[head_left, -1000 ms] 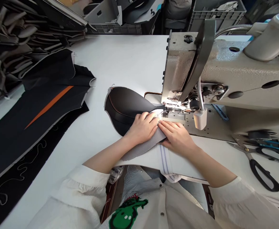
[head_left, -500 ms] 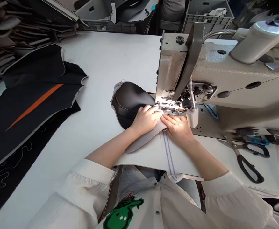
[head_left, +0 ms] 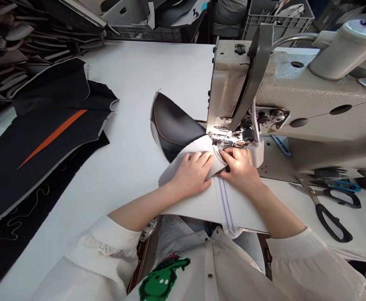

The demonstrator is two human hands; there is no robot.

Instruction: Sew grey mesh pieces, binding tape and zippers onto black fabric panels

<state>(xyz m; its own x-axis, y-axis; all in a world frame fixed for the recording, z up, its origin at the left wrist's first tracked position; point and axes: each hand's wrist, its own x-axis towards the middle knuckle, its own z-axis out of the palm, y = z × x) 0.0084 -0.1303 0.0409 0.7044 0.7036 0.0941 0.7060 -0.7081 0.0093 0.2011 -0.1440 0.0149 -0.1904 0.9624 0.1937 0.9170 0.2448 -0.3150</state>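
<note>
A black leather-look cover piece (head_left: pixel 178 121) with reddish stitching lies left of the sewing machine's needle area (head_left: pixel 223 140). Its light grey mesh backing (head_left: pixel 183 161) folds toward me and runs up to the presser foot. My left hand (head_left: pixel 194 173) rests on the backing, fingers laid over it, thumb toward the table edge. Close in front of the presser foot, my right hand (head_left: pixel 241 167) pinches the edge of the cover piece between thumb and fingers. The needle tip itself is too small to make out.
Black fabric panels with an orange stripe (head_left: pixel 53 138) lie at left, below a stack of cut pieces (head_left: pixel 7 50). Scissors (head_left: pixel 327 200) and blue-handled snips (head_left: pixel 344 185) are at right. Grey crates (head_left: pixel 277 21) stand behind the table. A striped tape (head_left: pixel 225 200) hangs over the front edge.
My left hand has slid back toward me from the presser foot, uncovering more backing. My right hand has curled its fingers at the edge. The cover piece has turned slightly.
</note>
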